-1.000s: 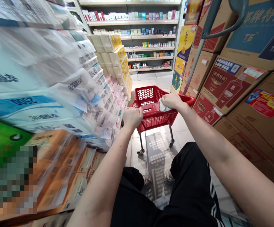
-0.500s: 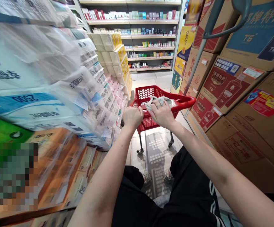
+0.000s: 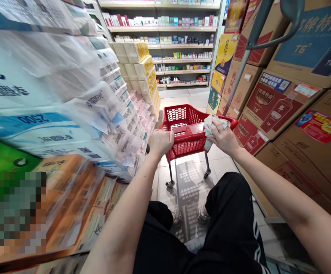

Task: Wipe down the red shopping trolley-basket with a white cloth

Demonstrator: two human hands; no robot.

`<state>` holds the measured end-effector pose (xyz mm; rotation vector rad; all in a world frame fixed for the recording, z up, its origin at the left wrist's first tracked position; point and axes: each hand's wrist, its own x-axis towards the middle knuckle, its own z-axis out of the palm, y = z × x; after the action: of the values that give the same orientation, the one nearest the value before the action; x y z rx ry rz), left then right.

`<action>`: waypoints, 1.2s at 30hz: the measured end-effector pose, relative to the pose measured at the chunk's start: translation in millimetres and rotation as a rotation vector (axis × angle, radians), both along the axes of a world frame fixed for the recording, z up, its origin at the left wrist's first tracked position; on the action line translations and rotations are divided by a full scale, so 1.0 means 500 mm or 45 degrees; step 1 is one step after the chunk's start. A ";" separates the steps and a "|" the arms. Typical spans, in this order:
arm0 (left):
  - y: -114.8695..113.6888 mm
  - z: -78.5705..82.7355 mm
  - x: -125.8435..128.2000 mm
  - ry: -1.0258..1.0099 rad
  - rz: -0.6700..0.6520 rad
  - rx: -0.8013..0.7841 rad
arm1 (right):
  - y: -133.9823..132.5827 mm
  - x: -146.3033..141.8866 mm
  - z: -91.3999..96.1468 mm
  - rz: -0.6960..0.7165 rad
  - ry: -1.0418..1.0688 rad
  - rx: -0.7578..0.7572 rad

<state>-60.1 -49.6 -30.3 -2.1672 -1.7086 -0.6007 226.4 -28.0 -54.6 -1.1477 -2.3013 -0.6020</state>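
Note:
In front of me stands a red shopping cart (image 3: 186,150) with a perforated basket and dark legs on wheels. My left hand (image 3: 162,141) is wrapped round the left end of its handle bar. A pale, crumpled cloth (image 3: 210,123) lies over the bar's right part, beneath my right hand (image 3: 224,135). The fingers of that hand curl over the cloth and press it on the bar. Between the two hands, a stretch of the bar with a pale panel (image 3: 195,128) shows. The cloth's underside is hidden.
Wrapped tissue packs (image 3: 105,99) are piled high along the left, close to my arm. Cardboard cartons (image 3: 285,102) line the right, with a grey metal handle (image 3: 236,82) leaning before them. Shelves of small goods (image 3: 182,49) stand beyond the cart on the tiled floor (image 3: 222,169).
My right hand has slid the cloth rightward along the handle bar, from near its middle to near the right end. My left hand keeps its grip at the left.

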 end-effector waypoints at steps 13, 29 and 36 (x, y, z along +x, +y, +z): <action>0.012 -0.001 -0.013 0.062 -0.014 0.022 | -0.028 -0.136 0.004 0.265 -0.022 0.049; -0.005 0.006 0.000 -0.016 0.036 -0.074 | 0.011 -0.041 0.050 -0.173 0.093 -0.146; -0.007 0.002 0.012 -0.032 0.183 -0.021 | 0.066 -0.114 0.110 -0.133 -0.128 -0.431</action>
<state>-54.2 -53.2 -29.4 -2.0344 -1.8690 -0.5793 169.6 5.2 0.2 -1.4275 -2.5077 -0.3186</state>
